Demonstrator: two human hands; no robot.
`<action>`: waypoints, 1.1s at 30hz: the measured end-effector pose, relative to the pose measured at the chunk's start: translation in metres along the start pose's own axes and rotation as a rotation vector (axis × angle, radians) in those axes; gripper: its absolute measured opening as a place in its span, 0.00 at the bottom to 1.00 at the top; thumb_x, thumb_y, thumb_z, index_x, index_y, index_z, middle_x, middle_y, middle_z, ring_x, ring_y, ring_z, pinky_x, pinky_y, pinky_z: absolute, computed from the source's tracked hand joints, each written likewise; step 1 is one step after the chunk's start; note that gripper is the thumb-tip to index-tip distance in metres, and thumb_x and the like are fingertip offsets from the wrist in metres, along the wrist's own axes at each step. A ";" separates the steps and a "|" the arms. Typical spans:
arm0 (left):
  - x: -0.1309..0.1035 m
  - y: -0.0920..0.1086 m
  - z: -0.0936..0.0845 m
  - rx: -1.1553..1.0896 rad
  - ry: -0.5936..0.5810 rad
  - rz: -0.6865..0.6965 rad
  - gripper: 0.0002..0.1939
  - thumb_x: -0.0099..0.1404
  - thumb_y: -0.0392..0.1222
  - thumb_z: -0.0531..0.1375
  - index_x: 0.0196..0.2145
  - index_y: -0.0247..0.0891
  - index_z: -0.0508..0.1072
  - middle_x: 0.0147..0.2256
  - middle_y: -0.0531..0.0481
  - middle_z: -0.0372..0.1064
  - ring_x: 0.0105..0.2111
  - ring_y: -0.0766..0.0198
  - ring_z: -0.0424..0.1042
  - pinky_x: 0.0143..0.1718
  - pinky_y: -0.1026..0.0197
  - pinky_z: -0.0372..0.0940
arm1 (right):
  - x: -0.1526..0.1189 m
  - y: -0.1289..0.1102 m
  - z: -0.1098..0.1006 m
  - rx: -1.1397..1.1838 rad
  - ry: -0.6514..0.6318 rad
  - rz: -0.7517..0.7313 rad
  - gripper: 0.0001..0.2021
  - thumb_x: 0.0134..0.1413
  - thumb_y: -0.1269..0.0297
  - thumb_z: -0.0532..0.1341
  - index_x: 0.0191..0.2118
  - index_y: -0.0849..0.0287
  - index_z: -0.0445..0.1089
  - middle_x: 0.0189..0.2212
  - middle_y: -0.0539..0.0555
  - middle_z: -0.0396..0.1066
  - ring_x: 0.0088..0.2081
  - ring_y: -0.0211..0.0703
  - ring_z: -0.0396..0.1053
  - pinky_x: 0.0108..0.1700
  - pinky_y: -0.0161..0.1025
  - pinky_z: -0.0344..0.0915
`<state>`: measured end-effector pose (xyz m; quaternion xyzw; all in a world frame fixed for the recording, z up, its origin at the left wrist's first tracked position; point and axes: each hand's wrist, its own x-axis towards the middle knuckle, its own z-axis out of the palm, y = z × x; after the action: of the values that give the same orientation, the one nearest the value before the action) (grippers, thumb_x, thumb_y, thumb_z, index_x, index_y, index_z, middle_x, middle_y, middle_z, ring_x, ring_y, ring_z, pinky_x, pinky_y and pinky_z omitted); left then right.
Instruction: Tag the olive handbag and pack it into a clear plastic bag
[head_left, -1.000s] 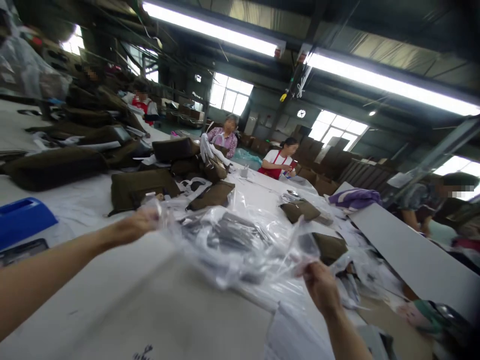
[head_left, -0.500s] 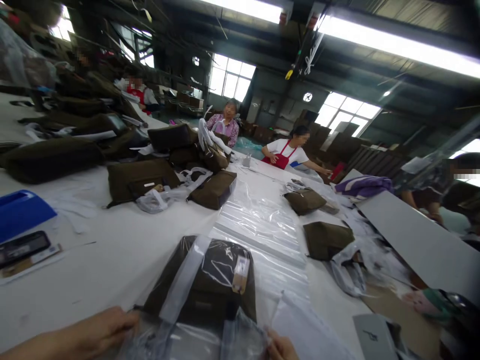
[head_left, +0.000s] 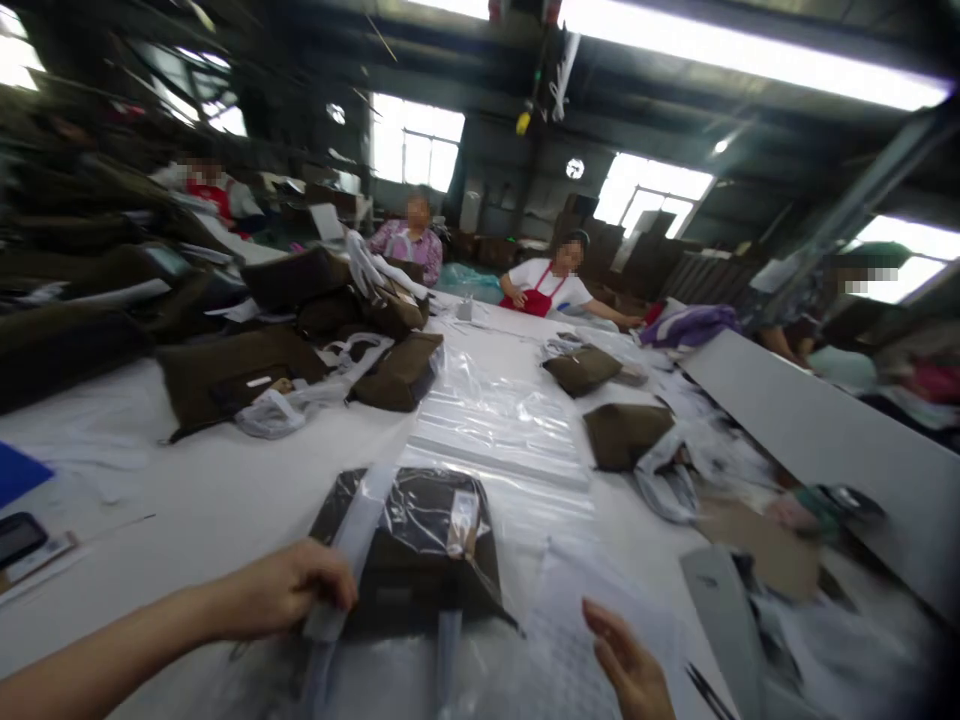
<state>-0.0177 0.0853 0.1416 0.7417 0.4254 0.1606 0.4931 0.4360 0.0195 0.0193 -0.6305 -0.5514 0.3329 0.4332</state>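
Observation:
In front of me lies a dark brown handbag under a shiny clear plastic bag, with a pale wrapped strap along its left side and a cardboard tag showing near the top right. My left hand is at its left side, fingers curled on the plastic beside the strap; its fingertips are partly hidden. To the right of the handbag, my right hand is raised over a white printed sheet, fingers apart and holding nothing. The near end of the plastic is blurred.
Flat clear plastic bags lie stacked beyond the handbag. More brown bags are at the left, others at the right. Dark tweezers-like tool, grey object and phone lie nearby. Co-workers stand across the table.
Both hands have come off the near end of the plastic. My left hand moved up and right onto the handbag's side; my right hand let go and moved right. The view turned slightly right.

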 end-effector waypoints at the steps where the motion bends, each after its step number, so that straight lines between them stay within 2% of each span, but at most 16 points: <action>1: 0.021 0.015 0.006 -0.006 -0.045 0.006 0.17 0.49 0.29 0.52 0.30 0.40 0.78 0.31 0.51 0.75 0.33 0.62 0.72 0.39 0.66 0.63 | -0.007 0.006 -0.009 -0.020 0.129 0.020 0.20 0.51 0.48 0.58 0.43 0.57 0.70 0.46 0.60 0.70 0.48 0.55 0.66 0.53 0.54 0.61; 3: 0.063 0.037 0.029 -0.076 -0.106 0.002 0.14 0.53 0.33 0.53 0.33 0.39 0.77 0.31 0.51 0.74 0.33 0.62 0.71 0.37 0.66 0.63 | -0.022 0.019 -0.025 -0.144 0.356 0.026 0.21 0.51 0.49 0.57 0.44 0.59 0.69 0.45 0.61 0.69 0.48 0.54 0.66 0.54 0.55 0.60; 6: 0.121 0.055 0.079 -0.297 -0.122 -0.133 0.12 0.55 0.41 0.58 0.36 0.36 0.75 0.31 0.50 0.73 0.34 0.61 0.70 0.36 0.65 0.63 | -0.043 0.039 -0.036 -0.380 0.506 0.008 0.22 0.53 0.50 0.55 0.48 0.61 0.66 0.48 0.63 0.66 0.51 0.54 0.62 0.56 0.56 0.57; 9: 0.167 0.058 0.133 -0.453 -0.026 -0.334 0.19 0.52 0.43 0.61 0.41 0.31 0.72 0.34 0.47 0.73 0.35 0.59 0.70 0.38 0.63 0.63 | -0.057 0.056 -0.031 -0.497 0.490 0.036 0.25 0.54 0.50 0.54 0.52 0.63 0.63 0.53 0.65 0.62 0.55 0.56 0.58 0.57 0.57 0.55; 11: 0.192 0.054 0.163 -0.472 0.048 -0.405 0.21 0.51 0.42 0.62 0.43 0.30 0.70 0.38 0.44 0.71 0.37 0.59 0.70 0.37 0.64 0.64 | -0.061 0.065 -0.024 -0.502 0.436 0.052 0.25 0.55 0.51 0.53 0.53 0.64 0.62 0.55 0.66 0.60 0.56 0.57 0.56 0.57 0.57 0.55; 13: 0.214 0.048 0.188 -0.464 0.090 -0.458 0.20 0.52 0.40 0.63 0.42 0.30 0.69 0.38 0.44 0.71 0.35 0.60 0.70 0.33 0.64 0.64 | -0.061 0.072 -0.019 -0.490 0.386 0.044 0.24 0.55 0.54 0.53 0.53 0.64 0.61 0.55 0.65 0.60 0.57 0.56 0.56 0.57 0.57 0.56; 16: 0.235 0.038 0.213 -0.463 0.102 -0.536 0.12 0.53 0.36 0.64 0.36 0.32 0.69 0.29 0.50 0.69 0.25 0.66 0.67 0.27 0.64 0.62 | -0.055 0.076 -0.019 -0.476 0.342 0.025 0.22 0.56 0.57 0.54 0.53 0.63 0.62 0.55 0.64 0.60 0.57 0.55 0.56 0.57 0.56 0.55; 18: 0.242 0.033 0.222 -0.491 0.078 -0.552 0.06 0.54 0.33 0.63 0.31 0.32 0.69 0.24 0.55 0.67 0.21 0.69 0.65 0.26 0.65 0.61 | -0.048 0.077 -0.022 -0.459 0.327 0.020 0.21 0.56 0.59 0.54 0.53 0.63 0.62 0.54 0.64 0.61 0.56 0.55 0.57 0.57 0.56 0.56; 21: 0.243 0.033 0.226 -0.590 0.033 -0.519 0.04 0.51 0.31 0.63 0.24 0.32 0.70 0.18 0.55 0.66 0.20 0.66 0.66 0.24 0.65 0.60 | -0.036 0.075 -0.029 -0.429 0.319 0.000 0.19 0.55 0.60 0.55 0.51 0.61 0.64 0.53 0.63 0.62 0.56 0.54 0.58 0.57 0.55 0.56; 23: 0.239 0.038 0.223 -0.686 0.003 -0.488 0.04 0.49 0.33 0.64 0.25 0.32 0.72 0.19 0.53 0.69 0.22 0.62 0.69 0.24 0.65 0.61 | -0.026 0.071 -0.032 -0.415 0.319 -0.018 0.17 0.54 0.60 0.56 0.49 0.60 0.66 0.52 0.62 0.63 0.55 0.53 0.59 0.57 0.55 0.56; 26: 0.234 0.047 0.218 -0.838 -0.050 -0.458 0.10 0.48 0.35 0.64 0.31 0.30 0.73 0.24 0.48 0.73 0.26 0.59 0.72 0.27 0.63 0.64 | -0.011 0.062 -0.036 -0.378 0.314 -0.036 0.14 0.53 0.61 0.58 0.46 0.58 0.68 0.51 0.60 0.64 0.54 0.52 0.59 0.57 0.54 0.55; 30: 0.232 0.056 0.211 -1.009 -0.088 -0.448 0.12 0.49 0.36 0.63 0.33 0.31 0.71 0.27 0.46 0.73 0.28 0.58 0.73 0.32 0.61 0.67 | 0.009 0.049 -0.047 -0.273 0.314 -0.042 0.16 0.50 0.62 0.62 0.46 0.57 0.68 0.52 0.59 0.64 0.54 0.50 0.60 0.57 0.51 0.58; 33: 0.234 0.056 0.210 -1.100 -0.079 -0.468 0.09 0.52 0.35 0.60 0.33 0.31 0.70 0.26 0.46 0.72 0.27 0.60 0.73 0.32 0.61 0.68 | 0.020 0.039 -0.059 -0.254 0.236 -0.070 0.13 0.48 0.63 0.63 0.42 0.56 0.70 0.46 0.56 0.69 0.50 0.48 0.65 0.55 0.48 0.60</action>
<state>0.2840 0.1369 0.0513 0.2696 0.4132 0.2170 0.8423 0.5079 0.0283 0.0086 -0.6953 -0.5558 0.1689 0.4232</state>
